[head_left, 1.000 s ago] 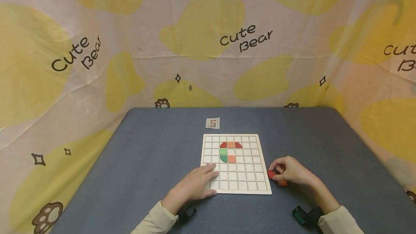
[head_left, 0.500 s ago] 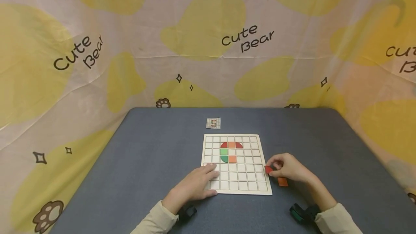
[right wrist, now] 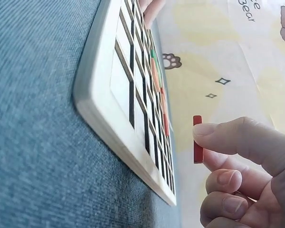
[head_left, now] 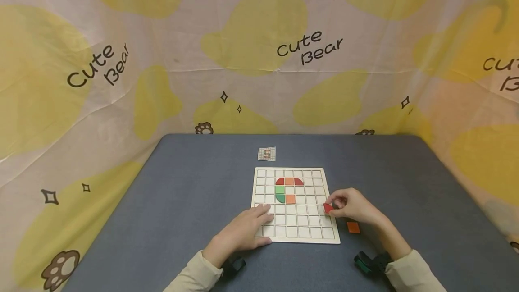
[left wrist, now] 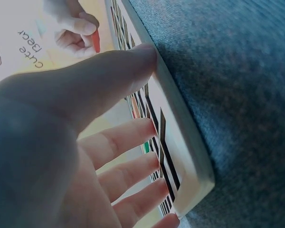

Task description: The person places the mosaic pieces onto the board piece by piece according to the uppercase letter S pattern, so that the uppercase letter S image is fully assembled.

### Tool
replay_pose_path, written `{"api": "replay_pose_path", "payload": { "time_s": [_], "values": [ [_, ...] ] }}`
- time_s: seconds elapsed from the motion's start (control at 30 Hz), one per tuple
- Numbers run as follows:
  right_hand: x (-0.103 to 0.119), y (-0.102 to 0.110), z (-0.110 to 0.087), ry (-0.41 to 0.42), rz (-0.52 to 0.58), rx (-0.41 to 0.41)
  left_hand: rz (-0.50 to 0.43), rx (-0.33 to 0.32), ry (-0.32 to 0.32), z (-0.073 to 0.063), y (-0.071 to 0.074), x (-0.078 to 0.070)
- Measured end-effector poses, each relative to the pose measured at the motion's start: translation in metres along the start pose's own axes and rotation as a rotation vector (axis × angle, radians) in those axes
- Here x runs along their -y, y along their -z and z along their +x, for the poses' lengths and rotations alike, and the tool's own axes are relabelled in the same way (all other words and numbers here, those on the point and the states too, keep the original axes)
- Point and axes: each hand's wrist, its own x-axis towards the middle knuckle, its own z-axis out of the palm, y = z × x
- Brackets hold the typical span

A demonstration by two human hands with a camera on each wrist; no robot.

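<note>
A white grid board (head_left: 302, 233) lies on the table, with several coloured tiles set in its upper cells: dark red corner pieces, orange squares, a light green square (head_left: 279, 189) and a green rounded piece (head_left: 280, 198). My left hand (head_left: 239, 230) rests on the board's lower left edge, its fingers spread over the cells and its thumb along the near rim. My right hand (head_left: 354, 206) pinches a red tile (right wrist: 198, 139) between thumb and forefinger, above the board's right edge. In the right wrist view the tile appears edge-on, apart from the board.
An orange square tile (head_left: 353, 227) lies on the dark table (head_left: 194, 179) right of the board. Behind the board is a small card (head_left: 266, 153) with a gridded figure. A patterned cloth (head_left: 251, 57) hangs beyond the table's far edge.
My right hand has lifted the red tile from beside the board and carried it left to above the right edge. The orange tile now shows fully. The left hand stays put.
</note>
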Motion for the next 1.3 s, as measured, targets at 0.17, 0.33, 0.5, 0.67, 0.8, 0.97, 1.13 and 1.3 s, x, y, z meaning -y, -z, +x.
{"api": "replay_pose_path", "payload": {
  "time_s": [0.17, 0.33, 0.5, 0.67, 0.8, 0.97, 1.13, 1.3],
  "values": [
    [0.003, -0.001, 0.004, -0.022, 0.010, -0.004, 0.008, -0.008, -0.008, -0.001, 0.001, -0.001],
    [0.006, -0.003, 0.008, -0.027, 0.020, -0.006, 0.005, -0.008, -0.009, -0.001, 0.002, -0.001],
    [0.008, -0.005, 0.013, -0.026, -0.003, -0.018, -0.004, 0.007, 0.001, 0.000, 0.002, -0.001],
    [0.011, -0.007, 0.018, -0.018, -0.030, -0.038, -0.013, 0.016, 0.007, 0.000, 0.001, -0.001],
    [0.015, -0.009, 0.021, -0.024, -0.026, -0.047, -0.008, 0.008, 0.002, 0.000, 0.001, 0.000],
    [0.016, -0.012, 0.026, -0.039, -0.015, -0.057, 0.002, -0.007, -0.007, 0.000, 0.001, 0.000],
    [0.017, -0.015, 0.031, -0.056, -0.015, -0.067, 0.005, -0.010, -0.009, 0.000, 0.001, 0.000],
    [0.017, -0.019, 0.036, -0.059, -0.012, -0.083, 0.004, -0.007, -0.007, 0.000, 0.001, 0.000]
  ]
}}
